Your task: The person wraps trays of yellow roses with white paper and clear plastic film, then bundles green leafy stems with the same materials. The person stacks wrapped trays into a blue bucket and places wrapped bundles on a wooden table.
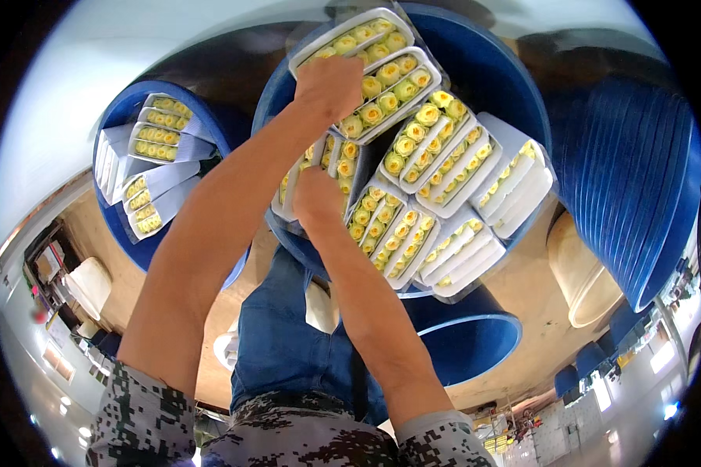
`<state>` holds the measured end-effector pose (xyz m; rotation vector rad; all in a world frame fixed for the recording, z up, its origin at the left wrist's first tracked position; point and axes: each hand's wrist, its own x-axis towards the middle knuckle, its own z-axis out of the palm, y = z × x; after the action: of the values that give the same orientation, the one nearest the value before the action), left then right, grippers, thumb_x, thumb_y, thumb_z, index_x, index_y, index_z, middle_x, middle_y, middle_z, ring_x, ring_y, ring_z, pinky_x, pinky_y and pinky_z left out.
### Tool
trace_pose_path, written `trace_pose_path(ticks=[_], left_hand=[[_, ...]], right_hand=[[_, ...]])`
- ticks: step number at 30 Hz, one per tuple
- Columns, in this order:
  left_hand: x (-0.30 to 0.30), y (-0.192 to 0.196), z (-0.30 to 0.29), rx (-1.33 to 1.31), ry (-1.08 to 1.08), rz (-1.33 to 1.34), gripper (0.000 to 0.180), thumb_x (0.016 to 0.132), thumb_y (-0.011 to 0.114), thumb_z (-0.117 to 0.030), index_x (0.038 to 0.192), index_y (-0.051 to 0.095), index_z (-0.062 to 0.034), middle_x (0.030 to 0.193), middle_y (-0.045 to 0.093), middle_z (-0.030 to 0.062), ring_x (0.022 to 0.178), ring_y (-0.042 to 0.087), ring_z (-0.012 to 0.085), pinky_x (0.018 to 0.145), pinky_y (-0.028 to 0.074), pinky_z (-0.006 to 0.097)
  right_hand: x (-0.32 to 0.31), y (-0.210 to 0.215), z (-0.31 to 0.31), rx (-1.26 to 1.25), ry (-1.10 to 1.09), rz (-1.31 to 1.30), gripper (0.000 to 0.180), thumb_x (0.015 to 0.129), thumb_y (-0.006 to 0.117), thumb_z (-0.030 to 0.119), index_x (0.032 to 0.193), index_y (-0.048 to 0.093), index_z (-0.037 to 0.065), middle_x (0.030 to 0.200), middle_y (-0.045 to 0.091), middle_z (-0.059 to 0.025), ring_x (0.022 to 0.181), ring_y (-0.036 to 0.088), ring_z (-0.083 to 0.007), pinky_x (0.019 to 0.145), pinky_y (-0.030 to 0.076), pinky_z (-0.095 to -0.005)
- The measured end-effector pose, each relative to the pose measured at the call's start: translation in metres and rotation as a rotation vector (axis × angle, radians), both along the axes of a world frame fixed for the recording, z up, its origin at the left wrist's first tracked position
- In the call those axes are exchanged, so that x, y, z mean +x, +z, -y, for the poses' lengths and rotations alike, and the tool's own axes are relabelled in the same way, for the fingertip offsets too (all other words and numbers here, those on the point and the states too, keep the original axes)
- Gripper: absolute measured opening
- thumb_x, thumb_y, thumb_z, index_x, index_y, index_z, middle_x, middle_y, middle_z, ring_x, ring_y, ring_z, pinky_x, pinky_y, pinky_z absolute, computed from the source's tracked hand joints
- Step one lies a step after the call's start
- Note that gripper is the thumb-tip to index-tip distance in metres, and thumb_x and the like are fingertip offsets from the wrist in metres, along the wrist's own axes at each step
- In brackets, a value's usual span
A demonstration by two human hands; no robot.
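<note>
Evidently, the left hand (pixel 329 82) touches the upper flower pack (pixel 389 95) and the right hand (pixel 319 199) the lower flower pack (pixel 346 167), both at the blue tub (pixel 514 86), though hidden fingers leave each grip undeterminable, while neighbouring packs (pixel 452 175) sit blooms (pixel 427 115) upward, presumably to keep them uncrushed.

Left hand (pixel 331 82) clasping upper rose bundle (pixel 393 87), big blue tub's (pixel 494 66) 11 o'clock | right hand (pixel 318 198) at lower rose bundle (pixel 346 161), 8 o'clock, grip hidden
</note>
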<state>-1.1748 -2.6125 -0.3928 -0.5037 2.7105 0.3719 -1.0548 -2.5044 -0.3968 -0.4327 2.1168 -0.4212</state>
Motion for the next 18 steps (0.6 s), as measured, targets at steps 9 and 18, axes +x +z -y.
trace_pose_path(ticks=[9,18], left_hand=[[0.035,-0.003,-0.024,0.079,0.149,0.141,0.025,0.092,0.051,-0.028,0.097,0.064,-0.0068,0.092,0.069,0.0194,0.087,0.067,0.0387,0.076,0.054,0.049],[0.046,-0.006,-0.01,0.111,0.137,0.091,0.026,0.092,0.053,-0.029,0.104,0.063,-0.0079,0.096,0.069,0.0169,0.093,0.065,0.038,0.082,0.051,0.048]], right_hand=[[0.022,0.006,-0.024,0.067,-0.201,0.047,0.02,0.083,0.056,0.012,0.092,0.06,-0.005,0.087,0.067,-0.0278,0.084,0.068,-0.0417,0.074,0.055,-0.0484],[0.021,0.015,-0.016,0.037,-0.178,0.086,0.021,0.083,0.054,0.011,0.097,0.062,-0.004,0.087,0.068,-0.0262,0.083,0.068,-0.0395,0.073,0.056,-0.0462]])
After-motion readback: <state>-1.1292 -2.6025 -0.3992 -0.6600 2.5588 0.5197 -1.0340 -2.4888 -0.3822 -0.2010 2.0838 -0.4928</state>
